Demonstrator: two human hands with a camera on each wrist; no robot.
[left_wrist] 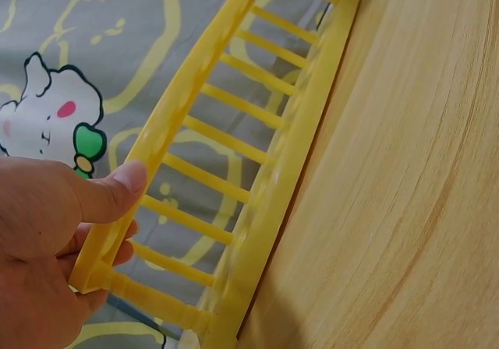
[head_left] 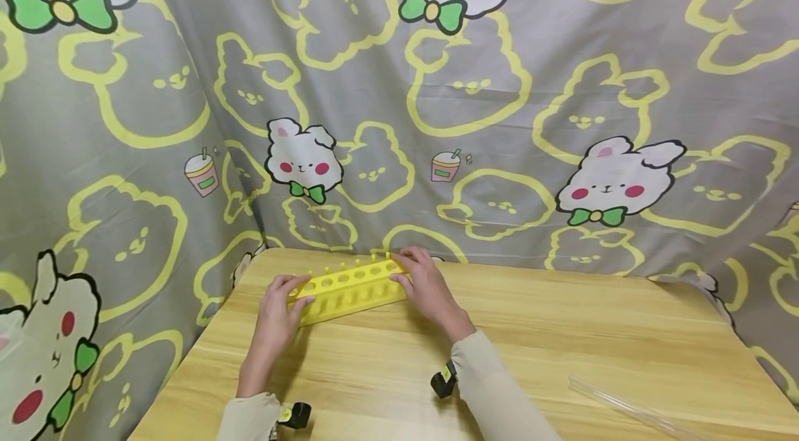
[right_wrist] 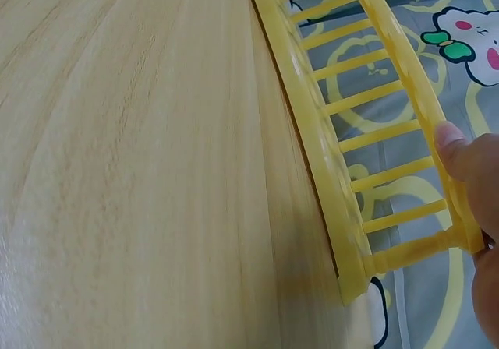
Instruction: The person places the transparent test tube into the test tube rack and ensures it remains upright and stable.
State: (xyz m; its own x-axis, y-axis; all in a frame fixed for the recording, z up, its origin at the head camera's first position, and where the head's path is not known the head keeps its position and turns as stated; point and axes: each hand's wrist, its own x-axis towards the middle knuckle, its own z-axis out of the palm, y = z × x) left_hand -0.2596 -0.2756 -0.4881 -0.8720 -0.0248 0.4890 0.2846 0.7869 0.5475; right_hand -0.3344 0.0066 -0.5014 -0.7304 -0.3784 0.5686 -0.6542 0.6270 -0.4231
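A yellow plastic test tube rack (head_left: pixel 358 294) stands on the wooden table near its back edge, set at a slant with its right end farther back. Round holes run along its top, and a row of pegs rises behind them. My left hand (head_left: pixel 279 309) grips the left end of the top bar, the thumb (left_wrist: pixel 129 179) in front and fingers behind. At the other end my right hand (head_left: pixel 431 290) holds the same bar, its thumb (right_wrist: pixel 451 142) on the near side. In both wrist views the rack's base lies along the tabletop.
Clear thin tubes (head_left: pixel 624 406) lie on the table (head_left: pixel 530 330) at the front right. A grey curtain (head_left: pixel 374 94) with rabbit prints hangs behind the table and along its sides. Each wrist carries a small black camera (head_left: pixel 444 380).
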